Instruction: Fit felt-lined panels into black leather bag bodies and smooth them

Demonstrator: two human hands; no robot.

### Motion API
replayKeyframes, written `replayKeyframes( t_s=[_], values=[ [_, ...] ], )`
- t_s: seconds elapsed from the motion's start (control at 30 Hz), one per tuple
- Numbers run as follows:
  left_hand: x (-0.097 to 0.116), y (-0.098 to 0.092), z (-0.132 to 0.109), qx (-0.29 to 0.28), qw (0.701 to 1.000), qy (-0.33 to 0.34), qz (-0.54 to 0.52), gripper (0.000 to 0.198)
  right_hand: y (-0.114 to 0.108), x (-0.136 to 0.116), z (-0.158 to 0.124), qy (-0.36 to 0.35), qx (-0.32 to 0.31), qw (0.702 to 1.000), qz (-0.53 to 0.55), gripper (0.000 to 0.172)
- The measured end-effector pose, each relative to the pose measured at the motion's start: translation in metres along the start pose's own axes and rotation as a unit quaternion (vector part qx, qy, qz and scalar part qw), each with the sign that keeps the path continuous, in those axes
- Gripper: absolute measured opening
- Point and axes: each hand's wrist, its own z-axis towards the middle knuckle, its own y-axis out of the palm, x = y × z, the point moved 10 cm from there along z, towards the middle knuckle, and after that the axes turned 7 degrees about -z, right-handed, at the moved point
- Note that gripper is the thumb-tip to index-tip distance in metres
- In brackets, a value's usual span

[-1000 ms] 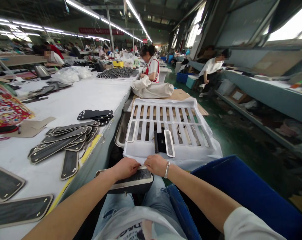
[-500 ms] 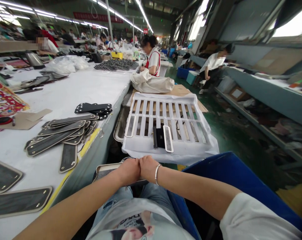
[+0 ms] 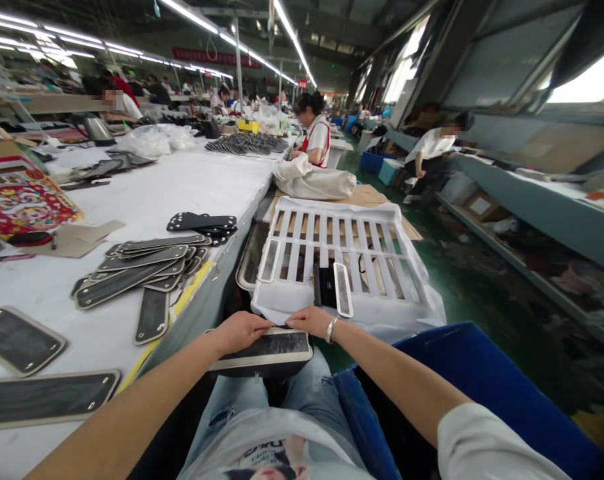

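Observation:
A dark bag or pouch (image 3: 277, 344) with a grey top panel and pale trim rests across my thighs. My left hand (image 3: 242, 329) reaches over its far edge, thumb and fingers pinched together there. Just to the right, my right hand (image 3: 308, 321), with a silver bangle at the wrist, pinches the same far edge. A small gap separates the fingertips of the two hands. What exactly lies between the fingers is too small to make out. Ahead is a white slotted rack (image 3: 309, 251) carrying a small black pouch (image 3: 326, 287) and pale-edged grey panels (image 3: 343, 289).
To the left, a white-topped table (image 3: 207, 183) bears a pile of grey strap-like panels (image 3: 132, 272) and black perforated pieces (image 3: 202, 223). A blue bin (image 3: 462, 380) stands at my right. A co-worker in a red apron (image 3: 316, 137) sits ahead beside a cloth bundle (image 3: 315, 179).
My hands have gone from pressed together to slightly apart, fingers on the bag's far edge. More of the bag's top panel shows. The camera view has shifted slightly.

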Motion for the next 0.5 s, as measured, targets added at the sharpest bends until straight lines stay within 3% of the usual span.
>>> replayKeyframes(
  t_s=[0.2,0.5],
  values=[
    [0.0,0.01,0.0,0.002,0.999,0.009,0.049,0.04,0.006,-0.003,0.008,-0.005,-0.036,0.997,0.063,0.033],
    [0.001,0.016,0.002,0.011,0.999,-0.006,0.04,0.039,0.02,-0.01,0.023,-0.013,-0.095,0.993,0.076,0.036]
  ],
)
